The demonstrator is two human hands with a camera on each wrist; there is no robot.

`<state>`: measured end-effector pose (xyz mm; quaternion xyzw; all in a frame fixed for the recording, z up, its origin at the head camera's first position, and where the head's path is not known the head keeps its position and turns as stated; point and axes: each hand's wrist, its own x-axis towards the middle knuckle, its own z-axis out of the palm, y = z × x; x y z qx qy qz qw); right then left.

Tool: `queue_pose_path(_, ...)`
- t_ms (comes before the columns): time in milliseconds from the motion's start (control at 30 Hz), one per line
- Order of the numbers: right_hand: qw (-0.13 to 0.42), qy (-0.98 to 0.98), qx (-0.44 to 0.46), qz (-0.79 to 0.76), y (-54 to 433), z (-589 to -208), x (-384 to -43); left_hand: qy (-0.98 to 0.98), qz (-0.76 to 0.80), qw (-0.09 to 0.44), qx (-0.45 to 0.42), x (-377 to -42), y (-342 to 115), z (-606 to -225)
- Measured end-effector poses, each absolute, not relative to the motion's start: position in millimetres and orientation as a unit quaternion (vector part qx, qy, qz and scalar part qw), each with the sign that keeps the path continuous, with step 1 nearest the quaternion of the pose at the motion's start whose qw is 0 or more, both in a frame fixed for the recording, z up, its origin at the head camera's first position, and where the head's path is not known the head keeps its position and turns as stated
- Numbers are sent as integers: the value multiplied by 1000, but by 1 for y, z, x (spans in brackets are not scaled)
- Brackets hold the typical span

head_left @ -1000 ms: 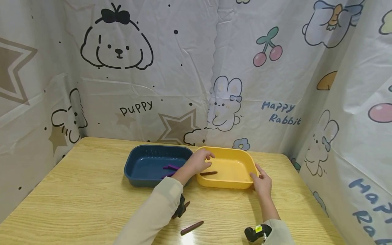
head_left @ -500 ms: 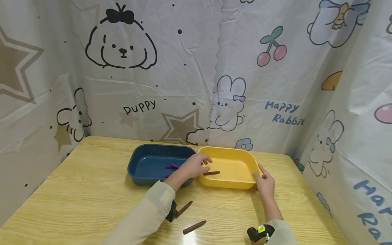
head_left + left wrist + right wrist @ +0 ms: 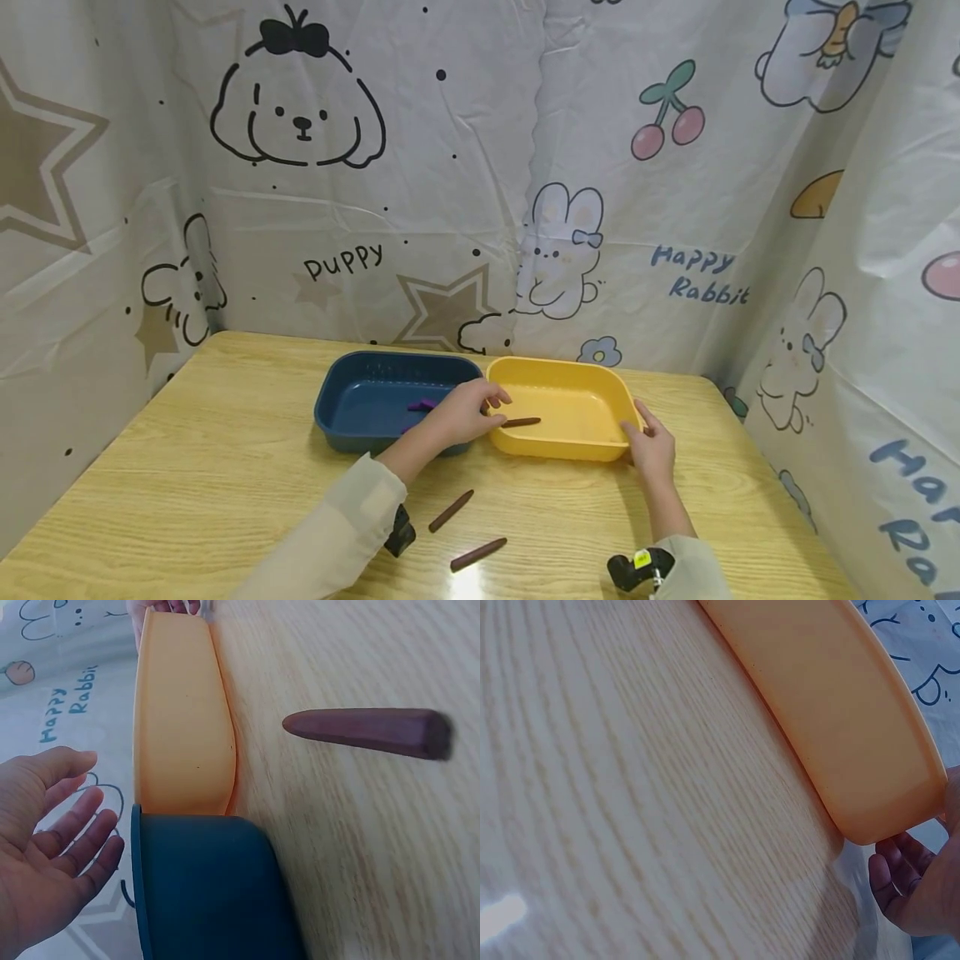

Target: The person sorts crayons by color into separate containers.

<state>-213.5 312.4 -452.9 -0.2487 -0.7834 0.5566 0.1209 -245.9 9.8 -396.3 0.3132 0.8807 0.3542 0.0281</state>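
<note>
My left hand [image 3: 463, 410] hovers over the meeting rims of a dark blue bin [image 3: 360, 443] and a yellow bin [image 3: 558, 450], its fingers loosely bent with nothing between them. A brown crayon [image 3: 522, 422] lies inside the yellow bin, just past the left fingertips. At that bin's right end, my right hand [image 3: 652, 450] grips the wall, thumb at the rim and fingers outside and low, as the right wrist view also shows. Purple pieces [image 3: 422, 406] lie in the blue bin, partly hidden by the left hand.
Two more brown sticks lie on the wooden table [image 3: 187, 483] in front of the bins: a farther crayon [image 3: 452, 511] and a nearer crayon [image 3: 478, 554]. A printed cloth [image 3: 420, 167] hangs behind and along both sides of the table.
My left hand has drawn back slightly leftward from over the yellow bin, and its forearm has swung left, uncovering the farther table crayon. The right hand keeps its grip.
</note>
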Motion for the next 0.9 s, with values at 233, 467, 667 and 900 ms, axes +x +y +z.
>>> queue_pose_path(233,121,-785,-249,554,311,-452,-214,876,352,19,328,-234,-5,-398)
queue_pose_path(467,124,-787,-246,551,311,-453,-215,877,351,20,326,-220,-26,-403)
queue_pose_path(667,123,-783,-247,557,312,-454,-214,881,337,15,331,-207,-39,-408)
queue_pose_path(900,120,-780,-250,560,313,-453,-214,869,345,29,353,-193,-48,-414)
